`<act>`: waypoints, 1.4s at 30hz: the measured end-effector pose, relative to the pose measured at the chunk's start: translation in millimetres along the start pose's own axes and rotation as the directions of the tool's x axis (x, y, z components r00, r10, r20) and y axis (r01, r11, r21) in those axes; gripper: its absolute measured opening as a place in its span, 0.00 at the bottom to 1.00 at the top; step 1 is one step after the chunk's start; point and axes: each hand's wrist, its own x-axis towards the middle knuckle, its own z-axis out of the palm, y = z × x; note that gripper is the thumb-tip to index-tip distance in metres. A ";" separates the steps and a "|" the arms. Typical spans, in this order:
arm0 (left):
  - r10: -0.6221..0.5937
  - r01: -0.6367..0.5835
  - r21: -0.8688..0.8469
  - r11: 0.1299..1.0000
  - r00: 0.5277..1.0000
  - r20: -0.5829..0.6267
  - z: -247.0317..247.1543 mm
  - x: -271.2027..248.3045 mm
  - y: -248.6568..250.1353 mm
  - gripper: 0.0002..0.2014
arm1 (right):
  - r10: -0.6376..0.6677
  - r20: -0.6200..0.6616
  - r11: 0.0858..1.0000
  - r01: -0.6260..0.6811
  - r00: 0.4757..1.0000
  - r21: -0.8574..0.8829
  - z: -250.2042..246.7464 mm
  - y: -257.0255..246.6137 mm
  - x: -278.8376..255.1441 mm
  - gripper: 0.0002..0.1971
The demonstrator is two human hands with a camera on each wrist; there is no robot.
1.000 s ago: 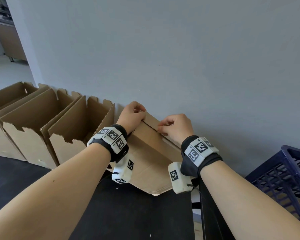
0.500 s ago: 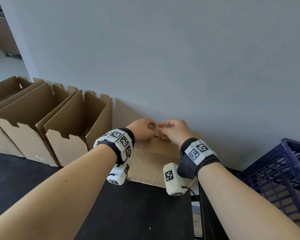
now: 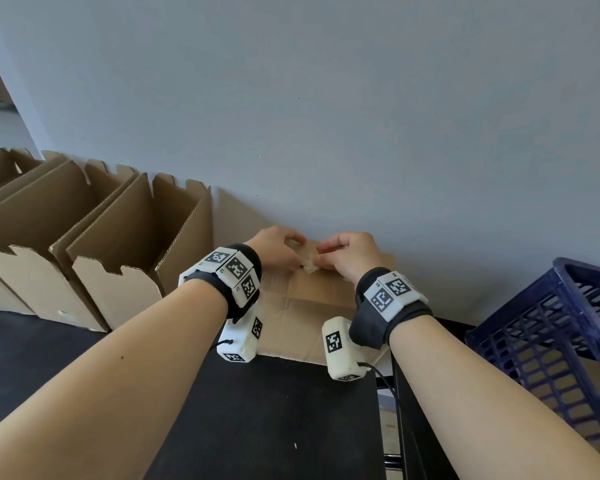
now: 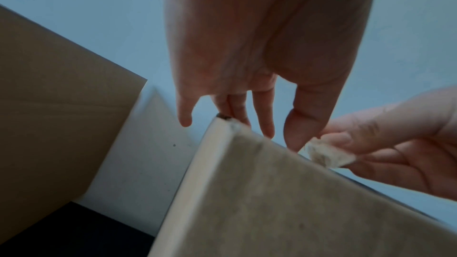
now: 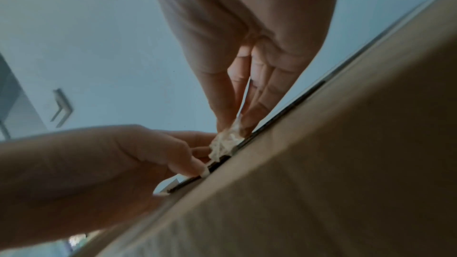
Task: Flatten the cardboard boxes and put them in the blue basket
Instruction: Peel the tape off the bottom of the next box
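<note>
- Three open boxes stand in a row by the wall on the left of the black worktop. None of them is flat yet, so I think most of the job is left to do.
- One more box lies in front of the person, close to the wall. Its top seam faces up, and it looks shut, not flat.
- The right hand pinches a crumpled bit of pale tape between its thumb and fingers, right at the seam of this box.
- The left hand is just beside it. The thumb and one finger seem to nip at a thin strip at the seam, next to the tape. The other fingers reach down to the far edge of the box.
- The step now, I think, is pulling the tape off so the flaps can open.
- The blue basket waits on the right, lower than the worktop. Something brown shows through its holes. It may be cardboard, but I cannot tell for sure.
- After the tape is off, this box has to be pressed flat and put in the basket. Then the three other boxes need the same.
</note>
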 end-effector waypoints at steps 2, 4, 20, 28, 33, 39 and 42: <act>-0.002 0.002 -0.002 1.000 1.000 0.011 -0.1 -0.8 0.6 0.27 | -0.021 -0.018 0.997 0.020 1.000 -0.073 -1.3 -0.9 -1.6 0.11; -0.002 0.002 -0.003 1.000 1.000 0.016 0.1 -1.9 1.6 0.28 | -0.053 -0.040 0.987 0.046 0.998 -0.155 -1.8 -1.8 -3.1 0.11; -0.007 0.006 0.029 1.000 0.999 0.048 0.3 -4.5 4.5 0.31 | -0.196 0.061 0.744 0.189 0.979 -0.641 3.7 -13.4 -9.0 0.07; -0.019 0.016 0.047 0.999 0.998 0.058 -0.1 -5.8 6.7 0.31 | -0.260 0.108 0.659 0.258 0.959 -0.706 4.7 -15.4 -9.3 0.11; -0.024 0.021 0.049 0.999 0.998 0.053 0.1 -7.4 6.6 0.31 | -0.213 0.106 0.711 0.229 0.971 -0.665 4.3 -15.5 -9.0 0.08; -0.007 0.005 0.050 0.999 0.999 0.033 1.8 -8.9 7.7 0.30 | -0.231 0.062 0.827 0.229 0.971 -0.514 0.0 -7.0 -7.2 0.04; 0.019 -0.021 0.062 0.998 0.999 0.038 2.1 -11.2 9.1 0.32 | -0.208 0.147 0.843 0.254 0.967 -0.474 -3.2 -10.3 -11.1 0.14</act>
